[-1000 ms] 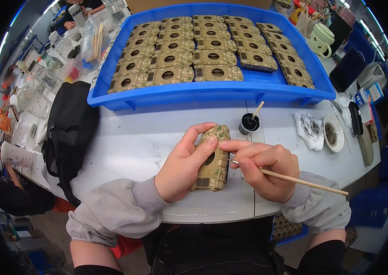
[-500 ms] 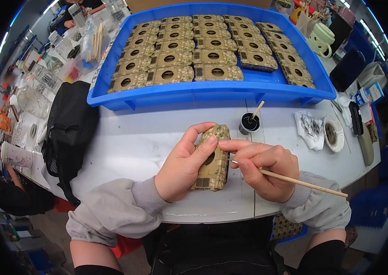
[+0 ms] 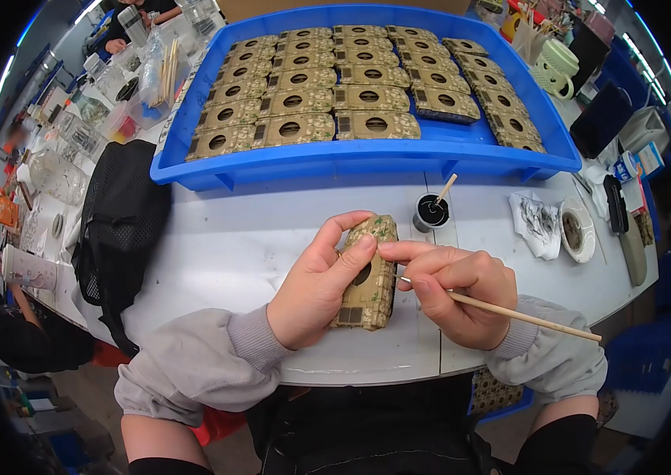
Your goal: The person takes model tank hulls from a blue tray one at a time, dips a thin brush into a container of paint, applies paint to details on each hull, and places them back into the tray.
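A camouflage-painted model tank hull (image 3: pixel 369 305) is tilted upright above the white table, held by my left hand (image 3: pixel 316 285) with the thumb across its face. Part of its round dark opening is hidden by that thumb. My right hand (image 3: pixel 462 293) is closed around a thin paintbrush (image 3: pixel 522 315) with a wooden handle. The brush's tip meets the right edge of the hull, and my right fingertips rest against the hull's upper side. Beyond my hands stands a small cup of black paint (image 3: pixel 432 212) with a stick in it.
A blue tray (image 3: pixel 367 164) across the back holds rows of similar hulls. To the left lies a black mesh bag (image 3: pixel 123 229). A stained tissue (image 3: pixel 536 226) and a white dish (image 3: pixel 577 229) are at right. Another person's hand (image 3: pixel 116 45) shows at upper left.
My hands, the hull and the brush look unchanged. At the upper left, the other person's hand has shifted slightly.
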The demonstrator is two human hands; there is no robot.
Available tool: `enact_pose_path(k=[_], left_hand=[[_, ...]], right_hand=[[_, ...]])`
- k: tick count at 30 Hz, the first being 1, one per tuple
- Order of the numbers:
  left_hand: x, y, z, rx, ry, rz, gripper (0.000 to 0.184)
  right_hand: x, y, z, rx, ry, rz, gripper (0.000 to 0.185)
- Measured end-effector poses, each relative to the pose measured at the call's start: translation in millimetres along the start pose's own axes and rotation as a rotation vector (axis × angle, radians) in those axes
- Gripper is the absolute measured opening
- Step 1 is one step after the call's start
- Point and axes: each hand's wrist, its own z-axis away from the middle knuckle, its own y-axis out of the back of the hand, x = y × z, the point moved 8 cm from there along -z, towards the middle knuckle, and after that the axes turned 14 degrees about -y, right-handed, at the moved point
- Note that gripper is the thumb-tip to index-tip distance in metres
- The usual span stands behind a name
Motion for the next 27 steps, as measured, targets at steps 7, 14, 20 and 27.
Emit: enact_pose_path(k=[7, 14, 20, 27], left_hand=[[1, -1, 1, -0.006, -0.001, 0.004, 0.04], [0, 0, 1, 0.005, 0.021, 0.0, 0.036], [1, -1, 1, -0.009, 0.009, -0.002, 0.04], [1, 0, 1, -0.005, 0.009, -0.003, 0.04]], right_hand=[[0, 0, -1, -0.098, -0.068, -0.024, 0.016], [11, 3, -3, -0.092, -0.246, -0.186, 0.017], [4, -2, -1, -0.141, -0.112, -0.073, 0.016], [2, -4, 1, -0.154, -0.067, 0.009, 0.015]])
